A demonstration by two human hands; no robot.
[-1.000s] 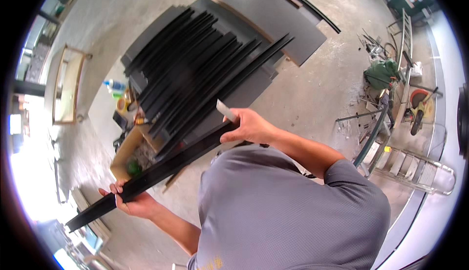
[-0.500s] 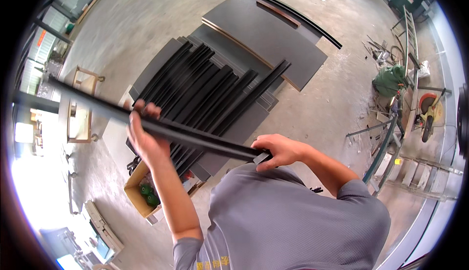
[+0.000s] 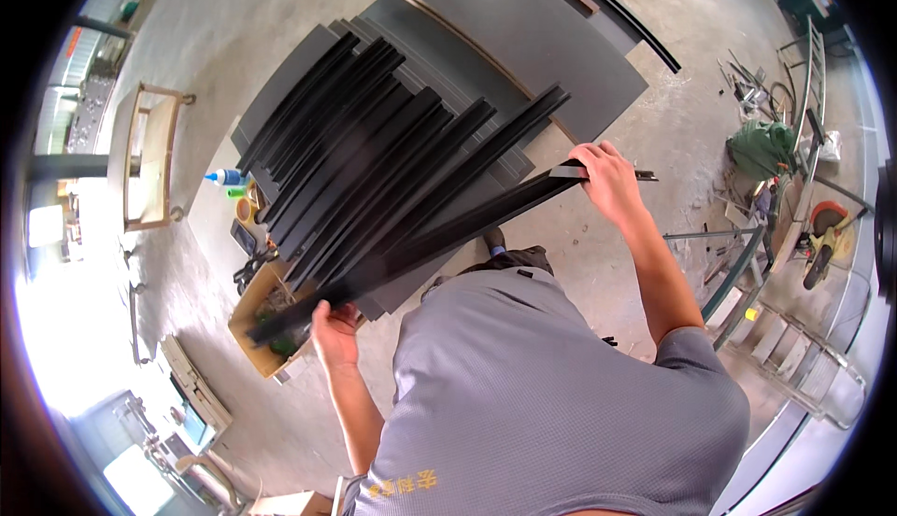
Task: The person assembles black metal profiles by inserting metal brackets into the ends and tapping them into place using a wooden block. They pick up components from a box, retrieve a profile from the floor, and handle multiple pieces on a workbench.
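A long black channel-shaped profile (image 3: 448,236) slants across in front of me, its left end low and its right end high. Near its right end my right hand (image 3: 612,183) is closed around it. My left hand (image 3: 335,334) grips the lower edge towards the other end, thumb on top and fingers partly hidden beneath. Just beyond the held piece, several similar black profiles (image 3: 327,142) lie side by side on a stack of dark grey panels (image 3: 458,58). The held profile's left end passes over an open cardboard box (image 3: 245,315).
Beside the panels are a blue-and-white bottle (image 3: 224,177), a tape roll (image 3: 246,210) and a phone (image 3: 243,238). A wooden-framed cart (image 3: 149,156) stands left. On the right are a green sack (image 3: 761,149), scrap and a ladder (image 3: 811,82). A thin black strip (image 3: 617,12) lies far off.
The held profile has swung round: its left end came down towards the box and its right end rose. My left hand moved nearer me, while my right hand moved out to the right.
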